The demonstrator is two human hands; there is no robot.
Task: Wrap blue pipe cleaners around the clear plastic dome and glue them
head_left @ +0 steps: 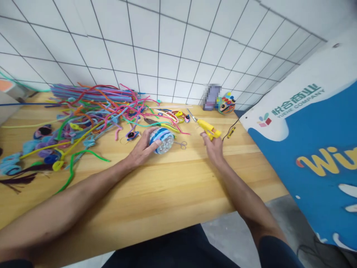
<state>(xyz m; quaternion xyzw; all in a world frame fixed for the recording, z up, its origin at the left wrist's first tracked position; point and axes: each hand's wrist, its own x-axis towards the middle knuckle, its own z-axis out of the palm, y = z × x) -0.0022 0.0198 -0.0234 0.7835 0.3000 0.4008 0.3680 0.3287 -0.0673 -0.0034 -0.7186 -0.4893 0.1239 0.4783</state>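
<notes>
My left hand (143,149) is wrapped round a ball (164,141) with blue and white bands and a clear, glittery-looking side. Its thumb lies over the front of the ball. In my right hand (214,149) is a yellow glue gun (206,128), its metal nozzle pointing up and left, away from the ball. A black cord runs from near the gun toward the wall on the right. Small scissors (182,144) lie just right of the ball, partly hidden behind it. Pliers (153,122) with dark handles rest behind the ball.
A large tangle of coloured pipe cleaners (92,95) covers the left and back of the wooden table (173,193). A decorated ball (227,106) and a blurred phone-like object (211,97) stand by the tiled wall. A yellow cutter (231,132) lies right. A blue sign panel (312,141) borders the right side.
</notes>
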